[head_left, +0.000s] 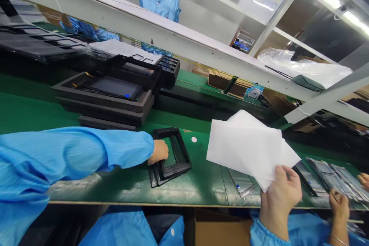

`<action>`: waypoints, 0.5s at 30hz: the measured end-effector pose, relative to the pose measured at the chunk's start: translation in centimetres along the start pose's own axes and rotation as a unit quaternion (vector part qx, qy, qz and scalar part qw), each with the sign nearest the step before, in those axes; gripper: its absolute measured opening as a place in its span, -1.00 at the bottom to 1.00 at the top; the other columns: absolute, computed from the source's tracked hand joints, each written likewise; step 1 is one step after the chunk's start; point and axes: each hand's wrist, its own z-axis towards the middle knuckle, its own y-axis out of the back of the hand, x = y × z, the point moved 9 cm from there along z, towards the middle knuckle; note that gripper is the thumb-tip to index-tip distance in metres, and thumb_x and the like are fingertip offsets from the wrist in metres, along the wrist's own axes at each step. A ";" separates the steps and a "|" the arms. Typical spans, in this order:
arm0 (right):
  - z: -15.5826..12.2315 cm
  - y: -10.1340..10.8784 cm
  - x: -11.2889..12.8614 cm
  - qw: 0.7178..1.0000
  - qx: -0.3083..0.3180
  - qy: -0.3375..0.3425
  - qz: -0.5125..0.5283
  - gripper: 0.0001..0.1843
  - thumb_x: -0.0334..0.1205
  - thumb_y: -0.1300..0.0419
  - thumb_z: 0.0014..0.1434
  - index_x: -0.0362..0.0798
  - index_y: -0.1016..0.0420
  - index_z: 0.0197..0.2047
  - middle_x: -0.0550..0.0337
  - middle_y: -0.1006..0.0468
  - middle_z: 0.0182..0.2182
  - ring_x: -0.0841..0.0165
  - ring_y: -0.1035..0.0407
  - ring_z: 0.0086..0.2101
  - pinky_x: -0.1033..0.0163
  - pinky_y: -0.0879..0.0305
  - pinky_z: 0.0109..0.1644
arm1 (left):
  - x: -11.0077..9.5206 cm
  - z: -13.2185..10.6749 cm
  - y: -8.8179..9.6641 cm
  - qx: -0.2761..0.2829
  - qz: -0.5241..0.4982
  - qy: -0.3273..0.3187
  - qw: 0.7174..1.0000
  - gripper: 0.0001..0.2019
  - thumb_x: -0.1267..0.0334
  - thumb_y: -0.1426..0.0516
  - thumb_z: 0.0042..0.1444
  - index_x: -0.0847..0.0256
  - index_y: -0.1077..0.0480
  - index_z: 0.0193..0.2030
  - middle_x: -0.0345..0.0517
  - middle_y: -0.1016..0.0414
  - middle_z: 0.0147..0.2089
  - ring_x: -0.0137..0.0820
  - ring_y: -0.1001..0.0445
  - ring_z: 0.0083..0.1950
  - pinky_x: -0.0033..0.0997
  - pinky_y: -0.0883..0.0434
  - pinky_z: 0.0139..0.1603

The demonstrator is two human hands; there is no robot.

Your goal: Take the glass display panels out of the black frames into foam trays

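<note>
Sheets: white, overlapping and fanned out, raised over the right side of the green bench
Right hand: thumb and fingers pinch the sheets at their near right corner; a light pinch should do, since a hard one would likely crease the paper
Frames: black, rectangular, stacked flat near the middle of the bench, the lower ones sticking out to the near left
Left hand: fingers curled down at the left bar of the frames; whether they pinch it or only rest there, I cannot tell
Stack edges: uneven, so lifting by one bar may drag a lower frame along; better to feel for a single edge first
Frame bars: narrow and probably easy to flex, so an even, level pull seems wise
Clear panel: on the bench left of the right hand, partly behind the sheets; the paper is best held clear of it
Foam trays: black, stacked beyond the left forearm; the sleeve could brush them, so a low, short reach suits
</note>
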 end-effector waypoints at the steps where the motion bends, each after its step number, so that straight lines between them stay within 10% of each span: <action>1: -0.4 -0.3 0.2 1.000 0.010 -0.003 0.003 -0.66 -0.11 -0.44 0.12 0.00 -0.46 -0.11 0.28 -0.58 -0.34 0.30 -0.54 -0.36 0.19 -0.57 -0.28 | -0.6 -0.3 0.3 0.024 -0.004 -0.019 1.000 -0.81 0.18 -0.43 0.15 0.22 -0.57 -0.26 -0.15 -0.62 -0.26 -0.26 -0.60 -0.17 -0.06 -0.53 0.10; 5: -3.5 -3.0 1.4 0.997 0.053 -0.038 0.041 -0.50 -0.11 -0.39 0.21 0.04 -0.38 0.15 0.19 -0.64 -0.19 0.26 -0.61 -0.27 0.11 -0.61 -0.20 | -2.6 -2.5 3.6 0.052 -0.041 -0.047 0.997 -0.42 0.46 -0.54 -0.51 0.10 -0.68 -0.19 -0.03 -0.70 -0.11 0.03 -0.59 0.10 0.10 -0.18 0.48; 10: -11.6 -9.4 2.9 0.980 0.083 -0.123 0.136 -0.16 -0.15 -0.30 0.27 0.13 -0.08 0.53 0.00 -0.60 0.18 0.20 -0.62 -0.05 0.01 -0.62 -0.01 | -7.6 -8.1 6.4 -0.059 -0.231 -0.047 0.970 -0.07 0.13 -0.58 -0.29 0.07 -0.52 0.34 0.12 -0.62 0.26 0.06 -0.58 0.28 -0.13 -0.45 0.32; 13: -20.0 -14.8 2.4 0.957 0.167 -0.162 0.172 -0.21 -0.12 -0.24 0.33 0.10 -0.06 0.53 -0.06 -0.52 0.30 0.16 -0.58 0.09 -0.08 -0.53 0.19 | -9.0 -11.7 4.0 -0.201 -0.484 0.004 0.852 -0.10 0.07 -0.63 -0.47 0.11 -0.62 0.17 0.09 -0.71 0.09 0.10 -0.63 0.19 0.01 -0.54 0.26; 15: -26.9 -17.5 0.6 0.938 0.217 -0.211 0.172 -0.17 -0.05 -0.25 0.31 0.07 -0.03 0.53 -0.10 -0.56 0.26 0.13 -0.57 0.11 -0.11 -0.50 0.22 | -6.1 -15.7 1.8 -0.408 -0.558 0.141 0.709 -0.18 -0.06 -0.62 -0.51 0.12 -0.66 0.01 0.10 -0.73 0.01 0.13 -0.66 0.11 0.10 -0.60 0.18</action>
